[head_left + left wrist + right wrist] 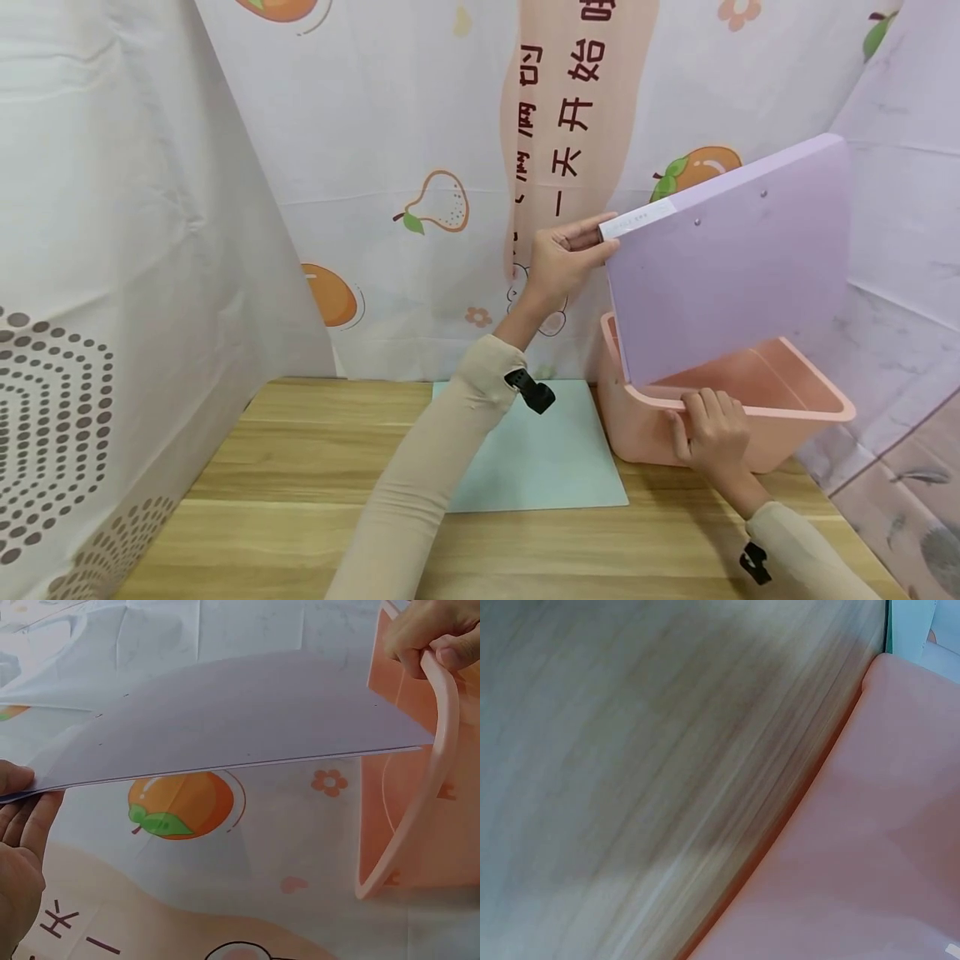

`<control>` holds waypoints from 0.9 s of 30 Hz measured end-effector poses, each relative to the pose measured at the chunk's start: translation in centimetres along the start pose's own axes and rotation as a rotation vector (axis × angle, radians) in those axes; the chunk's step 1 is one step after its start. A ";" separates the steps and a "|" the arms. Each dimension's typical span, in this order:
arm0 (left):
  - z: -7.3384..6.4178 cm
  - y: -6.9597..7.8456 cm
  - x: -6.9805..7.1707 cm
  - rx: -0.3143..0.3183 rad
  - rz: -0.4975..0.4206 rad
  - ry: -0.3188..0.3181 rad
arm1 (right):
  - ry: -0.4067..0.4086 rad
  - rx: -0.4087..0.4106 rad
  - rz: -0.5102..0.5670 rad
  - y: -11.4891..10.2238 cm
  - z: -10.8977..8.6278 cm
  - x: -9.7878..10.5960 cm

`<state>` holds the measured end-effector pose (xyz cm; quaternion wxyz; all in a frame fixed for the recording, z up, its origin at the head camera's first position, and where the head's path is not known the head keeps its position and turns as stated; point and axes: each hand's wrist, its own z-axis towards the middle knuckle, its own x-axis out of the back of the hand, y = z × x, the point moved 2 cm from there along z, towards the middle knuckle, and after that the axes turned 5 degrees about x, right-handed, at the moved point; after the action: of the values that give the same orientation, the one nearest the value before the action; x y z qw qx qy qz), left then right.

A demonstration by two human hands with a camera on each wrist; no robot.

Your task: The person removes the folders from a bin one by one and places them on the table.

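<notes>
My left hand (564, 260) pinches a purple file folder (738, 267) at the labelled end of its spine, thumb on the near side and fingers behind. The folder tilts up to the right over a pink plastic bin (806, 385), its lower corner at the bin's front rim. My right hand (712, 435) grips that rim, fingers over the edge and thumb outside. In the left wrist view the folder (225, 712) spans from the left hand (22, 847) to the bin (405, 832), whose rim the right hand (439, 634) holds. The right wrist view shows the bin's outer wall (855, 825).
A light teal folder or board (536, 467) lies flat on the wooden table (322, 467), left of the bin. A printed curtain (390, 108) with fruit pictures hangs behind. More cloth (127, 208) borders the left side, and a patterned sheet (911, 275) the right.
</notes>
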<state>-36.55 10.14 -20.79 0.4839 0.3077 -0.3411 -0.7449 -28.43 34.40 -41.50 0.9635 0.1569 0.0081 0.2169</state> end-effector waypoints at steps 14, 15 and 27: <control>0.4 2.5 2.6 -0.076 0.131 -0.107 | 0.030 0.004 -0.013 -0.2 0.3 -0.1; 0.4 2.6 2.9 -0.074 0.141 -0.115 | 0.028 0.004 -0.012 -0.3 0.3 -0.1; 0.4 3.0 5.8 0.012 0.180 -0.161 | 0.012 -0.006 -0.004 -0.3 0.3 0.1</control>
<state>-37.34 3.92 -18.86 0.5181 0.2179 -0.4095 -0.7187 -28.23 34.08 -41.29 0.9643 0.1529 0.0134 0.2160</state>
